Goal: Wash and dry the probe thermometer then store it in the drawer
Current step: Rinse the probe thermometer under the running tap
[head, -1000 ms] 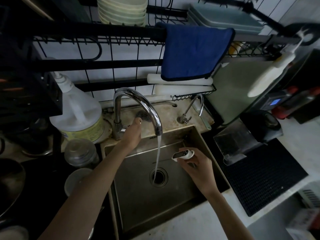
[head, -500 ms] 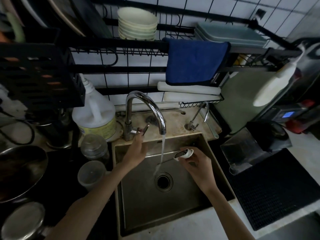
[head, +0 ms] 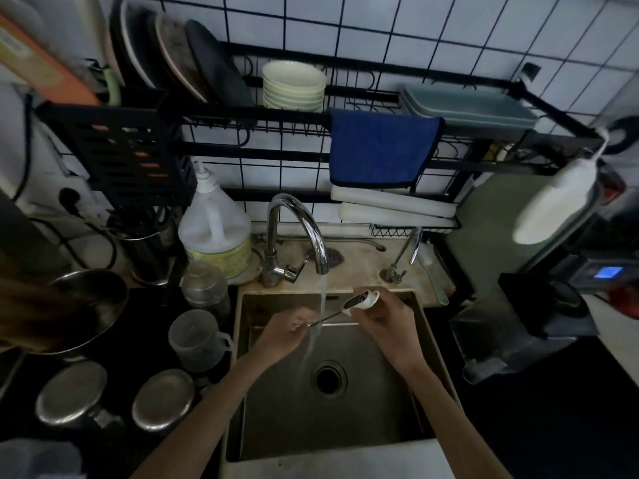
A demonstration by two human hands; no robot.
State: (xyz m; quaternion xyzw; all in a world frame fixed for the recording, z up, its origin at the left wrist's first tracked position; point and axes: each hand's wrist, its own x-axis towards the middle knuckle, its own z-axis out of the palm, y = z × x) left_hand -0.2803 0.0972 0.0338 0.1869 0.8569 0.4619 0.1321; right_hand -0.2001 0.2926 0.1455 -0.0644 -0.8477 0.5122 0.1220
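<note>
- The sink [head: 408, 409] is dim — its front edge is cut off by the arms.
- The tap [head: 304, 223] stands behind the sink, and water runs down from it.
- The right hand [head: 387, 326] grips the probe thermometer [head: 361, 300] over the sink.
- The left hand [head: 287, 330] pinches the thin probe — its tip is blurred in the water.
- A blue cloth [head: 380, 148] hangs above the tap.

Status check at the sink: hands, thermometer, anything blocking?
Right hand grips thermometer body. Left hand pinches probe under running faucet. Nothing in the way.
</note>
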